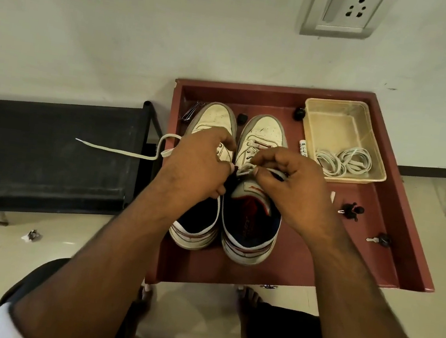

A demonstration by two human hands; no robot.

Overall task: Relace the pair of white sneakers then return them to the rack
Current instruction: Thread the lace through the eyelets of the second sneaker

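Two white sneakers are set side by side, toes toward the wall, on a low red counter (302, 268) with a raised rim. The left sneaker (211, 118) is partly covered by the left hand (196, 165), whose grip is curled and pinched on a white lace (121, 151); the free end of that lace is trailed out to the left, past the counter's edge and over a black rack (46, 152) standing just beside it. The right sneaker (264, 134) is laced through its front eyelets, and the right hand (287, 189) is held over its tongue with thumb and fingers pinched together on a loop of the lace. The two hands are brought nearly together between the shoes. At the counter's far right corner a clear plastic tub (377, 124) is placed, with coiled white laces (343, 160) lying in it. Several small dark objects (352, 210) are scattered on the counter near the tub; what they are cannot be told. A wall socket (344, 11) is mounted above.
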